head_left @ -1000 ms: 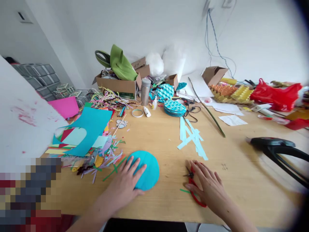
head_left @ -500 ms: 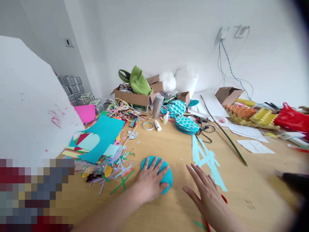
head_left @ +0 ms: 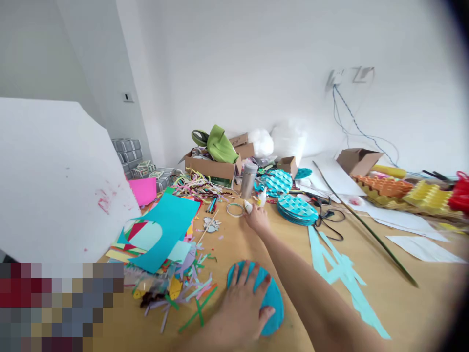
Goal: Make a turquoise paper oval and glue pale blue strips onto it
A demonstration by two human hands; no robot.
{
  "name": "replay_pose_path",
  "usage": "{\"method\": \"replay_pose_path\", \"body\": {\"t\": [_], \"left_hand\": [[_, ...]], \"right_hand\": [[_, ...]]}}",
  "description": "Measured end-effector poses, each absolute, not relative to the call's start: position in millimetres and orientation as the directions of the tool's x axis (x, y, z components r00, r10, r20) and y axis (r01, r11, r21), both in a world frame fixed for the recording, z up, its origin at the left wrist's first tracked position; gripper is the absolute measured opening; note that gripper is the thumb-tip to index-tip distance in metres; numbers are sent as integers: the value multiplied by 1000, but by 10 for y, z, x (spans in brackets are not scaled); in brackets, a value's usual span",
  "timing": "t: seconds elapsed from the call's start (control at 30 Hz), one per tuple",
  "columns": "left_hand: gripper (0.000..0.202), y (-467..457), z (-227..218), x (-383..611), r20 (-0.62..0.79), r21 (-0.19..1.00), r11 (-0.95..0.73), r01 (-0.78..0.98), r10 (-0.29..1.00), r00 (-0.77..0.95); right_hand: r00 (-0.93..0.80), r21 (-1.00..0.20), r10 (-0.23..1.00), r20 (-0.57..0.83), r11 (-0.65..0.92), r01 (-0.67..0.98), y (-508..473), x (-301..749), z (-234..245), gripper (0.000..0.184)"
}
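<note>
My left hand (head_left: 244,305) lies flat with fingers spread on a turquoise paper disc (head_left: 271,293) near the front of the wooden table (head_left: 399,303). My right arm stretches far across the table, and my right hand (head_left: 257,219) is at a small white glue bottle (head_left: 248,207) lying beside a metal ring (head_left: 235,209). Its fingers are curled round the bottle's end; how firm the grip is stays unclear. A second small glue bottle (head_left: 262,196) stands just behind the hand.
Coloured paper sheets and scraps (head_left: 164,234) pile up on the left. A cardboard box (head_left: 210,166) with a green cloth, a metal flask (head_left: 249,180), stacked turquoise woven discs (head_left: 296,208), pale blue strips (head_left: 340,269), egg trays (head_left: 403,188) and a long green stem (head_left: 366,230) lie farther off.
My right hand left the red scissors near the front edge and reached forward to the glue bottle. The view tilted up and the scissors dropped out of sight. My left hand stayed on the disc.
</note>
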State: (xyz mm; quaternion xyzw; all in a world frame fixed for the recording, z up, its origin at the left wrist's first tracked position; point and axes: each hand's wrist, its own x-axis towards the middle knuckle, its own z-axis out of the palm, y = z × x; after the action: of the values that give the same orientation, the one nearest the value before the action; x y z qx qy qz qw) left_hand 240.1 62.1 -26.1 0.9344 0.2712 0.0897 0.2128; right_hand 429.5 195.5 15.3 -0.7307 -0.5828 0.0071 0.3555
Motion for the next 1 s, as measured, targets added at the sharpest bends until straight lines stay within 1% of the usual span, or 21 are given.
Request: {"method": "replay_pose_path", "body": {"t": [0.17, 0.23, 0.3, 0.37, 0.43, 0.5, 0.53, 0.57, 0.6, 0.63, 0.7, 0.77, 0.8, 0.87, 0.93, 1.0], "left_hand": [[66, 633, -198, 2409, 39, 467, -759, 453, 530, 847], [66, 628, -169, 2417, 9, 467, -750, 468, 533, 846], [65, 626, -155, 2424, 9, 476, -738, 479, 548, 836], [61, 630, -154, 2427, 73, 510, -730, 456, 565, 822], [54, 640, -153, 2430, 169, 608, -693, 387, 590, 790], [50, 648, -139, 2439, 222, 783, -564, 263, 648, 729], [49, 649, -126, 2446, 217, 879, -446, 167, 688, 693], [49, 644, -110, 2455, 184, 956, -289, 49, 722, 667], [50, 635, -93, 2465, 136, 991, -109, -82, 719, 682], [52, 621, -76, 2474, 94, 982, 54, -181, 689, 719], [56, 584, -46, 2487, 7, 909, 320, -268, 630, 777], [57, 550, -20, 2489, -69, 837, 474, -275, 588, 806], [56, 538, -8, 2486, -94, 811, 517, -274, 577, 811], [49, 533, 16, 2475, -105, 779, 552, -296, 581, 807], [44, 548, 37, 2464, -89, 760, 556, -336, 601, 794], [42, 573, 53, 2457, -76, 750, 554, -361, 615, 785]], "right_hand": [[429, -649, 825, 367, -102, 754, 2108, 4337, -16, 36], [438, -690, 836, 329, -104, 716, 2066, 4392, 11, 34], [431, -728, 856, 285, -99, 678, 1921, 4473, 93, 32], [412, -761, 875, 254, -81, 643, 1631, 4548, 213, 33], [391, -787, 886, 249, -51, 615, 1193, 4558, 334, 33], [369, -801, 894, 253, -20, 598, 675, 4447, 408, 30], [353, -815, 901, 251, 0, 579, 424, 4343, 416, 33], [335, -830, 910, 243, 16, 558, 198, 4213, 403, 36], [318, -844, 918, 237, 33, 535, 10, 4067, 374, 37], [304, -879, 920, 249, 82, 470, -134, 3916, 336, 38], [331, -919, 909, 254, 120, 375, -303, 3647, 271, 37], [364, -924, 898, 246, 104, 369, -385, 3486, 261, 36], [357, -912, 903, 241, 84, 401, -428, 3459, 279, 36], [299, -859, 927, 229, 48, 510, -568, 3516, 328, 41], [239, -768, 948, 210, 9, 640, -793, 3706, 339, 50], [237, -641, 952, 193, -60, 765, -1060, 3988, 272, 57]]}}
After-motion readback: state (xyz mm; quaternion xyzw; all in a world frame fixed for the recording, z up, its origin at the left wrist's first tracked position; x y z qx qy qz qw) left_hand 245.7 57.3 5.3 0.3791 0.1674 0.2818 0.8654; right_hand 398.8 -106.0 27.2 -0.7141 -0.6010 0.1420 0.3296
